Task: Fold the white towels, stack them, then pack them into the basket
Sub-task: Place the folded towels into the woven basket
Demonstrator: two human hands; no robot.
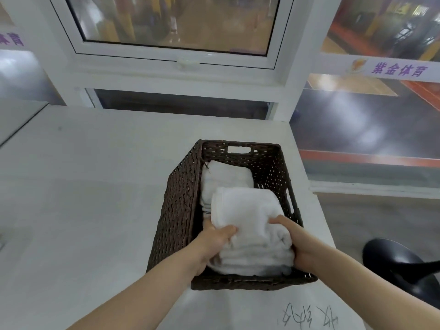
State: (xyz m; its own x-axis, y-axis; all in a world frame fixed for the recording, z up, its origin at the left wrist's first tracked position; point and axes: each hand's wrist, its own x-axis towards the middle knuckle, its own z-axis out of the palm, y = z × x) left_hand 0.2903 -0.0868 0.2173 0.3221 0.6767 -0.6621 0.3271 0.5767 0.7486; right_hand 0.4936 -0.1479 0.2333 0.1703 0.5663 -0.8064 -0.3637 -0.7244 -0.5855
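A dark brown woven basket (pixel 181 210) sits on the white table (pixel 83 186) at the lower centre of the frame, its far end wall pierced by a handle slot. Inside it, toward the near end, a stack of folded white towels (pixel 250 225) is held from both sides: the left hand (pixel 212 244) has its thumb curled over the top of the stack and its fingers under the left edge, and the right hand (pixel 300 244) grips the right side, thumb laid on top, fingers hidden between towel and basket wall. Behind this stack, at the far end of the basket, lies another folded white towel (pixel 223 179), partly covered by the held one. Black handwriting (pixel 309 317) marks the table at the lower right. A black chair (pixel 400 265) stands at the right edge, and a white-framed window (pixel 176 53) fills the upper centre, with a purple-lettered sign (pixel 400 69) at the upper right.
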